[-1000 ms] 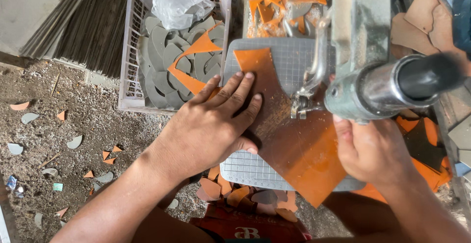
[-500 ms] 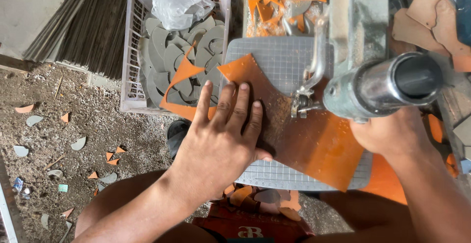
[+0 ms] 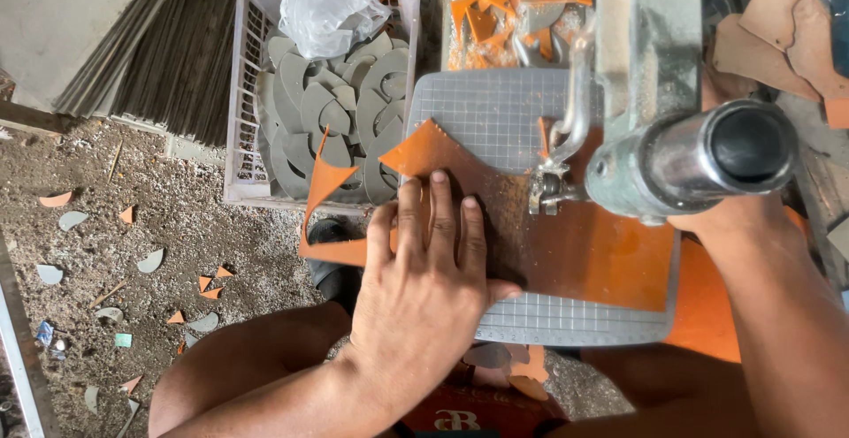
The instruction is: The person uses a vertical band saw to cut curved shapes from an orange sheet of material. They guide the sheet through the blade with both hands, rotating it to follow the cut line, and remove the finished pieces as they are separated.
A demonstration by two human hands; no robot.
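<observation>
On the gridded saw table [image 3: 495,111] an orange sheet [image 3: 584,252] lies under the left hand [image 3: 429,288], fingers spread flat (right hand [image 3: 738,221] mostly hidden, grip unclear) behind the machine [image 3: 672,155].

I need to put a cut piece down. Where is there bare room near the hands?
The gridded plate is bare above the orange sheet, between crate and saw arm; a thin strip shows along its near edge. The left hand covers the sheet's left part. The crate is full of grey cutouts; the floor is littered with scraps.
</observation>
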